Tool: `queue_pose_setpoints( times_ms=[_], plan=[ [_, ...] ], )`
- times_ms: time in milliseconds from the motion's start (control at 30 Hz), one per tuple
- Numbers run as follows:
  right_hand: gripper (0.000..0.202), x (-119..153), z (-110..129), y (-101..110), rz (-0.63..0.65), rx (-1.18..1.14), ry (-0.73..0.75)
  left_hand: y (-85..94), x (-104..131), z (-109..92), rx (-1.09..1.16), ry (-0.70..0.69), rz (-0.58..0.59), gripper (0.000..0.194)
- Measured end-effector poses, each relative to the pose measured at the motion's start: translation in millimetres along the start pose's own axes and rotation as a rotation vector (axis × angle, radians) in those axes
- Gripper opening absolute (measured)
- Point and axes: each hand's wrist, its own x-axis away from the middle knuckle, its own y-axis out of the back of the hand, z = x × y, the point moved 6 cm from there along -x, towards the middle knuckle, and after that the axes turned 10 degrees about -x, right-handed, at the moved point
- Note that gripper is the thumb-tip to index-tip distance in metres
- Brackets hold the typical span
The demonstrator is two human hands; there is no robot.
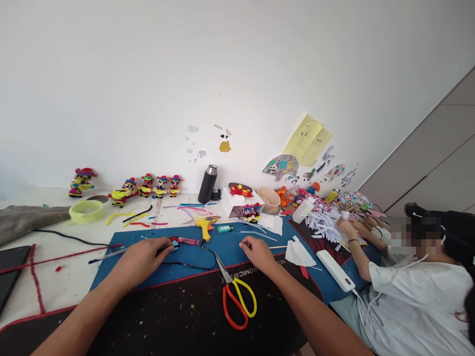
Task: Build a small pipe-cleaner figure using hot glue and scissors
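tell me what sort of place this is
Probably a craft workspace: a yellow glue gun and scissors lie within reach of the hands, with small colourful figures farther back.

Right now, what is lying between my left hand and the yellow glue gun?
In the head view, a pink item lies on the blue mat between your left hand and the yellow glue gun; exactly what it is, I cannot tell.
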Motion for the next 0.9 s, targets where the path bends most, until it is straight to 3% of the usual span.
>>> queue_pose_setpoints(
  times_ms=[367, 467, 600, 900],
  plan=[
    [0.023, 77.0, 57.0, 11.3, 0.157, 0.028, 0.072, -0.1, 0.6, 3.7, -0.011, -0.013, -0.04, 0.041],
    [0.03, 95.4, 61.6, 13.5, 0.22, 0.047, 0.052, 1.9, 0.5, 3.4, -0.002, 0.006, -0.048, 0.041],
    [0.042, 114.5, 62.7, 0.7, 0.317, 0.102, 0.064, 4.8, 1.8, 0.3, -0.018, 0.028, -0.028, 0.043],
    [0.055, 122.2, 44.8, -23.8, 0.295, 0.006, -0.1, 4.9, 4.0, -0.2, 0.017, 0.038, -0.031, 0.042]
  ],
)
